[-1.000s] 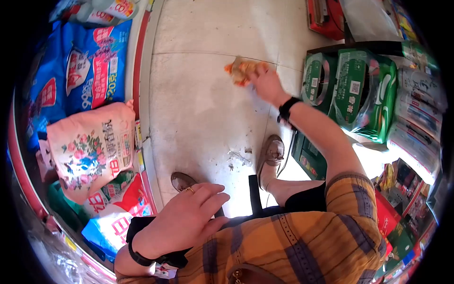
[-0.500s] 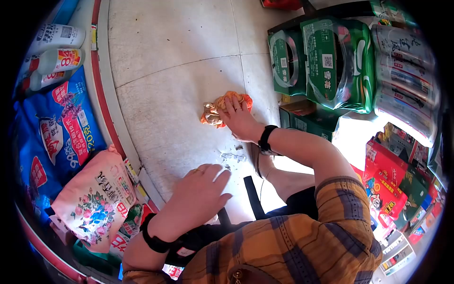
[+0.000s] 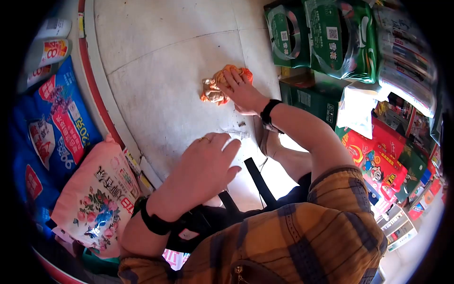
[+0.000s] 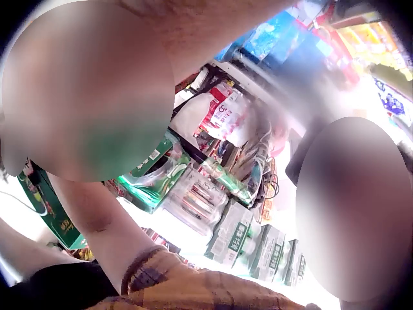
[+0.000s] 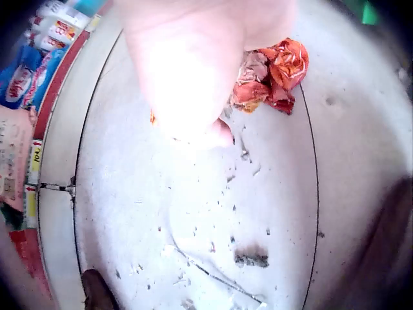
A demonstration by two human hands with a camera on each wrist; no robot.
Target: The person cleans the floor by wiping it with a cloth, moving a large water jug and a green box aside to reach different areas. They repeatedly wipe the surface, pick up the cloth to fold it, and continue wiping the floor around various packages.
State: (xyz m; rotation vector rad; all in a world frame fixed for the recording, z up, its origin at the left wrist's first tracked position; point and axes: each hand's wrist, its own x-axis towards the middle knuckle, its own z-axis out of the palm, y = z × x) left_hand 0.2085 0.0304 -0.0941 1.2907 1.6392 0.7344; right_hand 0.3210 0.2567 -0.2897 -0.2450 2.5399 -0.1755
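Observation:
A crumpled orange and tan cloth lies on the pale tiled floor. My right hand presses on its top with fingers extended and spread. In the right wrist view, that hand is overexposed, and folds of the cloth stick out past it. Dark scraps of dirt are scattered over the floor between the cloth and my feet. My left hand hovers before my body, fingers loose and holding nothing; it shows a ring. Dark bands circle both wrists.
To the left, a low shelf with a red edge holds blue detergent bags, a pink flowered bag and white bottles. Green drink packs, a dark green box and red packages crowd the right side.
My right hand has drawn the cloth across the floor toward my feet and the dirt, and its fingers have spread out over it. The head view has shifted. My left hand still holds nothing.

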